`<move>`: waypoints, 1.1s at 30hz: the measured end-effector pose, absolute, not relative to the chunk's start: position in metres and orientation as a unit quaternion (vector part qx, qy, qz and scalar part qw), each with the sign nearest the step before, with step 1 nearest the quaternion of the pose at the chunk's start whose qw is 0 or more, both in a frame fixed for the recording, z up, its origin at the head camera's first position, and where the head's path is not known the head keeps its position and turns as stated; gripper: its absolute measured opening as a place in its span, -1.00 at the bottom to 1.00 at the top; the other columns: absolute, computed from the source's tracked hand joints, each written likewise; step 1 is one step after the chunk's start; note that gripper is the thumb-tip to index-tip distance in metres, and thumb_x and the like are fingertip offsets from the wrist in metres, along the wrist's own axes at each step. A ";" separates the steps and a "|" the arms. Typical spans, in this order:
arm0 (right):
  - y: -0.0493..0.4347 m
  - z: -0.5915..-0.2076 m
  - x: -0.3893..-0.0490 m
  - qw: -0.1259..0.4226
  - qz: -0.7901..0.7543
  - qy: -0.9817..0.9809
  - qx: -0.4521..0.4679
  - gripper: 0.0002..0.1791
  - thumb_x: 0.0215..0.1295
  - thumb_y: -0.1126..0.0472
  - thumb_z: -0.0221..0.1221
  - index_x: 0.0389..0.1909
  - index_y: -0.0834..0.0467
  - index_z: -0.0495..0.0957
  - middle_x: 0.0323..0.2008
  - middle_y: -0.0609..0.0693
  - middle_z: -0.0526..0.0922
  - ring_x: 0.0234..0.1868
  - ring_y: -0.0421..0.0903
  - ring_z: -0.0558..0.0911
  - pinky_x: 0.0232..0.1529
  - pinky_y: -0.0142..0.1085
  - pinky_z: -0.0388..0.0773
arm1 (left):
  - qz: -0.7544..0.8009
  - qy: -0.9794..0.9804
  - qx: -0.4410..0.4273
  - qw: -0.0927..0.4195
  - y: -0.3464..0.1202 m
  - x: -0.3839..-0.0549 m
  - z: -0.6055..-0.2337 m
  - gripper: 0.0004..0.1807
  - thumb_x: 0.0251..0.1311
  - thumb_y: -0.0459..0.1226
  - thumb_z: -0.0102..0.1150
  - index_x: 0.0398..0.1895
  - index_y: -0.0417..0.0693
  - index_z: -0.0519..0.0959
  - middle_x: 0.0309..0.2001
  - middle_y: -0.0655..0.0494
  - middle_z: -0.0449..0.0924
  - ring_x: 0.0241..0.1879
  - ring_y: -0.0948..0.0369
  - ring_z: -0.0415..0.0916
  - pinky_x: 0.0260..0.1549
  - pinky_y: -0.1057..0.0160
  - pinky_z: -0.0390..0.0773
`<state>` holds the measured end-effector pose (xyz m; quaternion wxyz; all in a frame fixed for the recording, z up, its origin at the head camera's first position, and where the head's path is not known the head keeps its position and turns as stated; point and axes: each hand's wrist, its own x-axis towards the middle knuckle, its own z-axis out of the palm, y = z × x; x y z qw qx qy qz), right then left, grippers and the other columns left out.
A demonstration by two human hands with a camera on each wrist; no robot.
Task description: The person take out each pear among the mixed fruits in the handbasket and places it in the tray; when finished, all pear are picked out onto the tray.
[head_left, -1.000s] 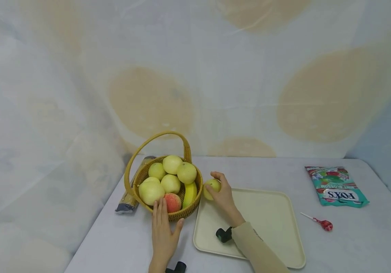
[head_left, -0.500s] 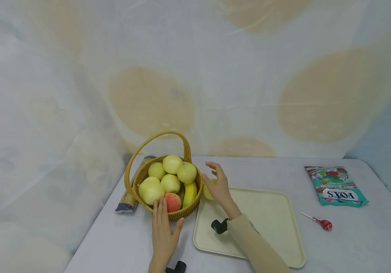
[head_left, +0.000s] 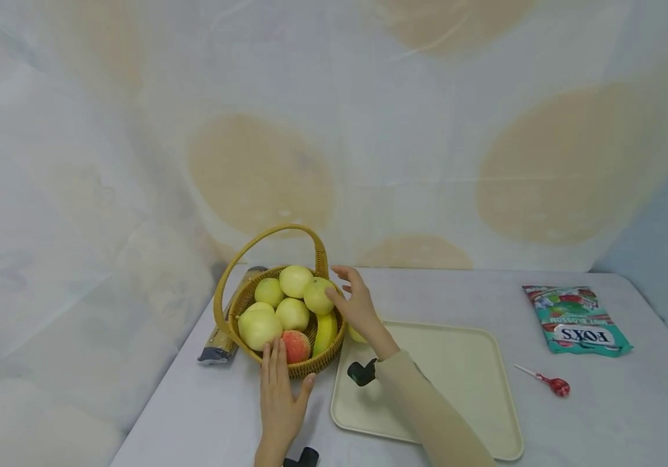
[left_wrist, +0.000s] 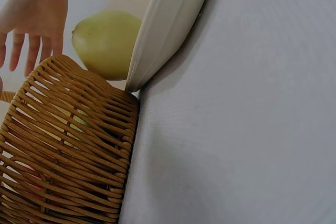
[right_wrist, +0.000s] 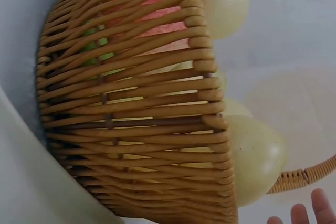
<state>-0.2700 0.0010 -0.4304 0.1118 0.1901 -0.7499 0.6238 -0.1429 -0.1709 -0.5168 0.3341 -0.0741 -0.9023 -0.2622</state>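
A wicker basket with a tall handle holds several round yellow-green fruits, a red peach and a banana. With fingers straight, my left hand rests its fingertips at the basket's front rim, by a large yellow-green fruit and the peach. My right hand reaches over the basket's right side, fingers loosely spread and thumb overlapping the rightmost fruit. Another yellow-green fruit lies on the tray's back left corner, mostly hidden under the right hand in the head view.
A teal FOX'S candy bag lies at the right, with a red lollipop in front of it. Behind the basket's left side is a long brown package. The cream tray stands right beside the basket.
My right hand has let go of the fruit at the tray's corner and moved left and back to the basket's rightmost fruit. The left hand has stayed in place.
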 end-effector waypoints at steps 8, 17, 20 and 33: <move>-0.004 -0.422 -0.277 0.058 0.595 -0.778 0.191 -0.44 0.36 0.21 0.14 0.33 0.24 0.28 0.33 0.17 0.36 0.36 0.18 0.34 0.29 0.08 0.35 | -0.265 -0.907 -0.068 0.322 -0.170 -0.142 -0.515 -0.08 0.18 -0.03 0.24 0.49 -0.26 0.08 0.45 -0.28 0.15 0.51 -0.10 -0.10 0.41 0.52 -0.45; -0.014 -0.416 -0.284 0.012 0.584 -0.792 0.177 -0.42 0.35 0.20 0.14 0.36 0.17 0.27 0.34 0.17 0.36 0.37 0.16 0.31 0.34 0.07 0.29 | -0.271 -0.908 -0.062 0.314 -0.170 -0.142 -0.514 -0.09 0.20 -0.01 0.22 0.49 -0.24 0.08 0.46 -0.22 0.14 0.50 -0.12 -0.07 0.41 0.51 -0.44; -0.017 -0.415 -0.285 0.006 0.573 -0.800 0.179 -0.42 0.34 0.21 0.15 0.36 0.20 0.27 0.32 0.21 0.37 0.36 0.17 0.32 0.35 0.09 0.26 | -0.270 -0.908 -0.060 0.314 -0.170 -0.141 -0.515 -0.09 0.18 -0.03 0.24 0.48 -0.25 0.09 0.47 -0.20 0.14 0.50 -0.11 -0.07 0.41 0.51 -0.45; -0.029 -0.424 -0.293 0.007 0.530 -0.819 0.221 -0.37 0.22 0.26 0.24 0.32 0.24 0.31 0.29 0.20 0.43 0.35 0.13 0.37 0.38 -0.01 0.27 | -0.264 -0.910 -0.060 0.315 -0.170 -0.142 -0.517 -0.08 0.17 -0.04 0.25 0.49 -0.22 0.07 0.47 -0.17 0.13 0.49 -0.13 -0.05 0.41 0.51 -0.44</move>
